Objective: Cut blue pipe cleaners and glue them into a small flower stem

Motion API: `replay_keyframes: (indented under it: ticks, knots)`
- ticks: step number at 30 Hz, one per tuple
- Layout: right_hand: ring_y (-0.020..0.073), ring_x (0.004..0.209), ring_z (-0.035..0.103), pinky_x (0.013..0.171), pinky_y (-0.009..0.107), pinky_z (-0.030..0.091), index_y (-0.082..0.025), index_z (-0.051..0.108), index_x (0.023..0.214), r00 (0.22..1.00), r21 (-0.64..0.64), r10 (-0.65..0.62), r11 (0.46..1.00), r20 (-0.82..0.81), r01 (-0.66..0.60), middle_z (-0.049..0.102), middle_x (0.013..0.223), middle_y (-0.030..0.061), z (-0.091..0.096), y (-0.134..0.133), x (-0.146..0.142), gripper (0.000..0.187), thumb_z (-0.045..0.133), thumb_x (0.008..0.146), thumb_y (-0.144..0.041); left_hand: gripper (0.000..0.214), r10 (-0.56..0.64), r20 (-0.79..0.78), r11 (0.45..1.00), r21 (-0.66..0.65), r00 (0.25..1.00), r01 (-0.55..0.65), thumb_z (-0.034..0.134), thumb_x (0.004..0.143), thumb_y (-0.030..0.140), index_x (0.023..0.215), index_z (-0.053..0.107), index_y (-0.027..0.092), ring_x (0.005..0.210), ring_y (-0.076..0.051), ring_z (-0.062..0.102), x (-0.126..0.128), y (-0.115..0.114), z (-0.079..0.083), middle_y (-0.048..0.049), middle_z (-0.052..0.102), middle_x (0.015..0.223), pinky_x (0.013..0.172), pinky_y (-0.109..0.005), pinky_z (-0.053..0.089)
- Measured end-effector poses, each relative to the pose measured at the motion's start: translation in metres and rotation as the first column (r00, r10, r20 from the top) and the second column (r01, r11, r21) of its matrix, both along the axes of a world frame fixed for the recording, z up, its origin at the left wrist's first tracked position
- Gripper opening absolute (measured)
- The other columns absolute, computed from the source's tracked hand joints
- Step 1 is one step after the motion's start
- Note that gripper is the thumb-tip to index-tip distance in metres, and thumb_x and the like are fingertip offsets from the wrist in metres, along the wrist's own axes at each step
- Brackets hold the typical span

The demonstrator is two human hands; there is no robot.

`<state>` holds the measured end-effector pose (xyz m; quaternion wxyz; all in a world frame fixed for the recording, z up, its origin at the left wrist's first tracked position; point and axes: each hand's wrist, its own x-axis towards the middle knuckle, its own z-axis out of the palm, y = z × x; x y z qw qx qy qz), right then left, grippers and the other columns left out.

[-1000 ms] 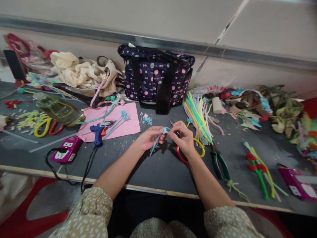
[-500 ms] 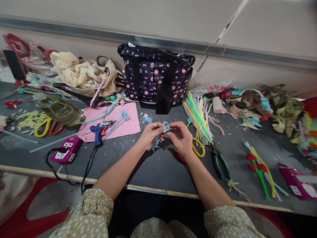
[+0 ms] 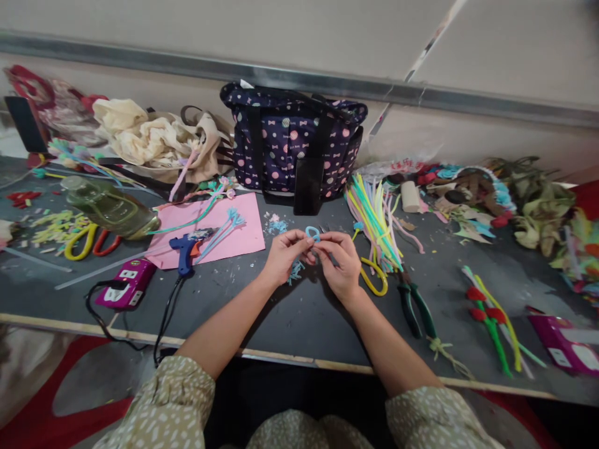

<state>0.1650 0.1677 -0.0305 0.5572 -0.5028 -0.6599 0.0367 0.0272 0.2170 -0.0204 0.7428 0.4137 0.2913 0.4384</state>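
A light-blue pipe cleaner [image 3: 312,233], bent into a small loop, is pinched between my two hands above the table. My left hand [image 3: 284,254] is closed on its left side, thumb and forefinger together. From the right, my right hand [image 3: 340,260] pinches the same loop, its fingertips almost touching those of the left. Below my left fingers a tuft of short blue pipe-cleaner pieces [image 3: 296,272] shows; whether it is held or lies on the table I cannot tell. Scissors with a yellow handle [image 3: 374,278] lie just right of my right hand, partly hidden by it.
Left are a blue glue gun [image 3: 186,252] on pink paper [image 3: 248,224], a purple power socket [image 3: 126,284] and a bottle [image 3: 112,209]. A phone [image 3: 309,186] leans on a dark patterned bag [image 3: 292,134]. Right are bundled pipe cleaners [image 3: 374,224] and green-handled pliers [image 3: 415,308].
My right hand has shifted slightly left, closer to my left hand, and its fingers are drawn together. The blue loop now looks more closed, and the scissors' red handle has become hidden.
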Motion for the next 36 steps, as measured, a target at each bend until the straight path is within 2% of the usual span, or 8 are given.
replay_keyframes:
  ticks: [4, 7, 9, 12, 18, 27, 31, 36]
  knots:
    - [0.0195, 0.091, 0.061, 0.079, 0.038, 0.053, -0.026, 0.070, 0.094, 0.999, 0.050, 0.016, 0.999, -0.036, -0.014, 0.062, 0.100, 0.0065, 0.003, -0.001, -0.001, 0.015, 0.061, 0.086, -0.017, 0.031, -0.083, 0.075, 0.996, -0.039, 0.994, 0.086, 0.077, 0.072, 0.032, 0.090, 0.058, 0.015, 0.054, -0.011, 0.063, -0.001, -0.002, 0.005, 0.0009, 0.064, 0.070, 0.050, -0.023, 0.054]
    - [0.0196, 0.089, 0.060, 0.079, 0.039, 0.052, -0.025, 0.070, 0.089, 0.997, 0.018, -0.002, 1.000, -0.079, 0.003, 0.061, 0.096, 0.0062, 0.007, -0.001, -0.003, 0.011, 0.061, 0.086, -0.019, 0.047, -0.147, 0.134, 0.986, -0.064, 0.980, 0.157, 0.076, 0.073, 0.029, 0.114, 0.056, 0.019, 0.060, -0.013, 0.065, -0.003, -0.002, 0.007, -0.0001, 0.066, 0.079, 0.052, -0.023, 0.055]
    - [0.0202, 0.090, 0.059, 0.079, 0.040, 0.052, -0.024, 0.069, 0.084, 0.993, -0.024, -0.033, 0.999, -0.111, 0.030, 0.059, 0.093, 0.0059, 0.008, -0.001, -0.003, 0.009, 0.061, 0.086, -0.022, 0.052, -0.202, 0.155, 0.974, -0.076, 0.967, 0.216, 0.075, 0.074, 0.027, 0.121, 0.055, 0.019, 0.064, -0.014, 0.067, -0.004, -0.001, 0.006, -0.0013, 0.066, 0.079, 0.054, -0.024, 0.056]
    - [0.0206, 0.094, 0.057, 0.081, 0.040, 0.051, -0.024, 0.068, 0.082, 0.984, -0.056, -0.042, 0.998, -0.170, 0.033, 0.058, 0.092, 0.0052, 0.009, 0.001, -0.002, 0.007, 0.062, 0.085, -0.023, 0.041, -0.249, 0.171, 0.959, -0.096, 0.953, 0.267, 0.077, 0.072, 0.024, 0.109, 0.063, 0.014, 0.066, -0.014, 0.067, -0.003, 0.001, 0.003, -0.0032, 0.066, 0.077, 0.057, -0.024, 0.057]
    - [0.0194, 0.094, 0.056, 0.075, 0.035, 0.051, -0.022, 0.066, 0.081, 0.970, -0.127, -0.018, 0.992, -0.241, -0.014, 0.057, 0.093, 0.0055, 0.007, 0.004, -0.002, 0.009, 0.060, 0.087, -0.026, 0.029, -0.220, 0.141, 0.966, -0.103, 0.965, 0.236, 0.079, 0.068, 0.024, 0.089, 0.063, 0.013, 0.068, -0.013, 0.065, -0.002, 0.001, 0.000, -0.0026, 0.065, 0.076, 0.058, -0.024, 0.057]
    - [0.0150, 0.080, 0.054, 0.064, 0.028, 0.046, -0.020, 0.060, 0.081, 0.937, -0.173, 0.058, 0.977, -0.345, -0.125, 0.053, 0.093, 0.0049, 0.007, 0.004, -0.001, 0.014, 0.057, 0.090, -0.031, 0.028, -0.208, 0.089, 0.976, -0.047, 0.974, 0.213, 0.078, 0.067, 0.026, 0.078, 0.056, 0.014, 0.051, -0.008, 0.056, -0.001, 0.001, 0.000, 0.0030, 0.059, 0.063, 0.056, -0.027, 0.057]
    - [0.0099, 0.064, 0.047, 0.056, 0.025, 0.043, -0.020, 0.055, 0.083, 0.896, -0.187, 0.035, 0.974, -0.442, -0.130, 0.050, 0.094, 0.0033, 0.005, 0.007, 0.005, 0.019, 0.054, 0.092, -0.037, 0.026, -0.181, 0.102, 0.981, -0.046, 0.978, 0.186, 0.077, 0.067, 0.026, 0.075, 0.055, 0.015, 0.045, -0.006, 0.049, -0.001, 0.002, 0.001, 0.0062, 0.052, 0.054, 0.054, -0.026, 0.056]
    - [0.0075, 0.060, 0.045, 0.054, 0.022, 0.043, -0.022, 0.052, 0.086, 0.852, -0.175, 0.006, 0.978, -0.523, -0.114, 0.049, 0.094, 0.0014, 0.003, 0.012, 0.013, 0.021, 0.053, 0.092, -0.042, 0.025, -0.113, 0.122, 0.991, -0.052, 0.986, 0.120, 0.076, 0.067, 0.025, 0.073, 0.054, 0.016, 0.041, -0.005, 0.045, -0.003, 0.005, 0.000, 0.0075, 0.050, 0.051, 0.051, -0.025, 0.055]
